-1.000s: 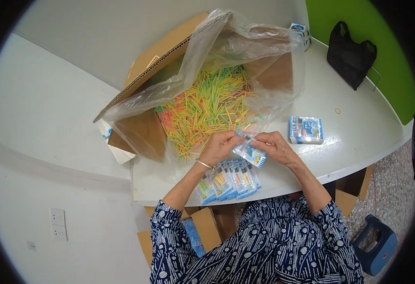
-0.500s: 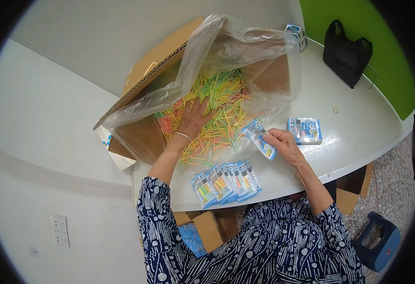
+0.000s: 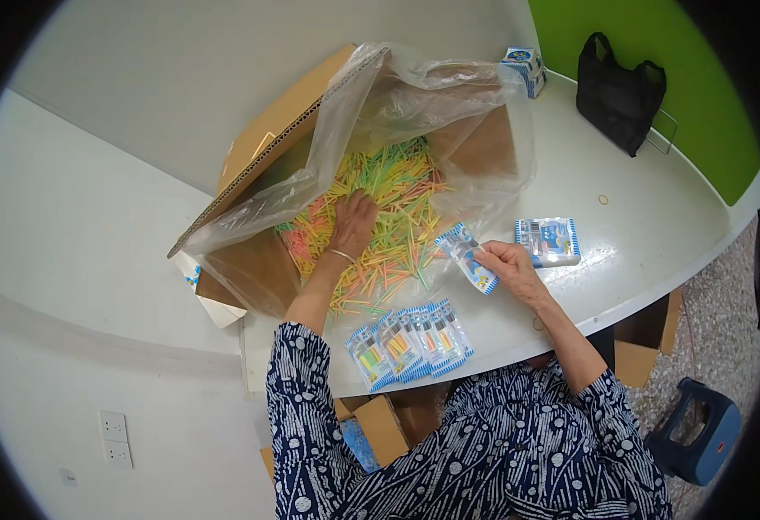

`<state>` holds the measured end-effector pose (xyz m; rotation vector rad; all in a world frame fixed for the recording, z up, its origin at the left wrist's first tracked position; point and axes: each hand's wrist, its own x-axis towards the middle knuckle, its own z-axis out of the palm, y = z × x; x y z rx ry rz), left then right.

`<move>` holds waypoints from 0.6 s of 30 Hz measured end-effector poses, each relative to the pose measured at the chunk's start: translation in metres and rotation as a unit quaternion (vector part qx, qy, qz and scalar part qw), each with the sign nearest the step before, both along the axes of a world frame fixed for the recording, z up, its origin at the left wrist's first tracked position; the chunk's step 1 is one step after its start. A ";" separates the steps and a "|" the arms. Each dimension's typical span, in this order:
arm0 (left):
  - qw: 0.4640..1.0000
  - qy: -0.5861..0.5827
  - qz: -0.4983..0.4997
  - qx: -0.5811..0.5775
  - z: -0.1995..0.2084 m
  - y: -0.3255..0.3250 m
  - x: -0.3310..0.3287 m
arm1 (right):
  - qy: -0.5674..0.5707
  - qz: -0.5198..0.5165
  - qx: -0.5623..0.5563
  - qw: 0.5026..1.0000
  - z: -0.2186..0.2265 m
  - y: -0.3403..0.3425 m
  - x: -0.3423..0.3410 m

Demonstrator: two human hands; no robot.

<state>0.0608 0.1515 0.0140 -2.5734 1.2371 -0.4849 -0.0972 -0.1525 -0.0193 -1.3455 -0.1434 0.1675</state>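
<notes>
My left hand (image 3: 354, 228) reaches into a heap of thin sticks (image 3: 401, 204) in yellow, green, orange and pink. Its fingers are drawn together and curled down into the sticks, with the fingertips hidden. The heap lies in a clear plastic liner (image 3: 328, 143) inside a tilted cardboard box (image 3: 263, 143). My right hand (image 3: 514, 270) pinches a small blue-and-white packet (image 3: 469, 258) by its right edge, above the table. Nearer me, several similar packets (image 3: 414, 341) overlap in a row, coloured sticks showing through their windows.
A stack of flat packets (image 3: 548, 241) lies right of my right hand on the white table (image 3: 640, 208). Farther back are a small blue-and-white box (image 3: 525, 71) and a black bag (image 3: 620, 95). A blue stool (image 3: 699, 432) and open cartons (image 3: 638, 362) stand below the table.
My left hand's spread fingers have drawn together and curled into the sticks. My right hand still holds the packet in nearly the same place. The whole view has shifted slightly.
</notes>
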 end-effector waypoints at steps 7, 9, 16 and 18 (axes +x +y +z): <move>0.838 0.209 0.213 -0.456 -0.002 -0.008 -0.005 | -0.001 -0.040 0.055 0.998 -0.005 0.023 0.013; 0.724 0.264 0.226 -0.597 0.000 -0.013 -0.006 | 0.004 -0.049 0.099 0.994 -0.008 0.034 0.021; 0.352 0.502 0.080 -0.786 0.010 -0.036 -0.031 | 0.104 -0.090 0.315 0.939 0.000 0.091 0.057; 0.317 0.535 0.042 -0.782 0.002 -0.054 -0.036 | 0.120 -0.100 0.375 0.914 0.001 0.105 0.070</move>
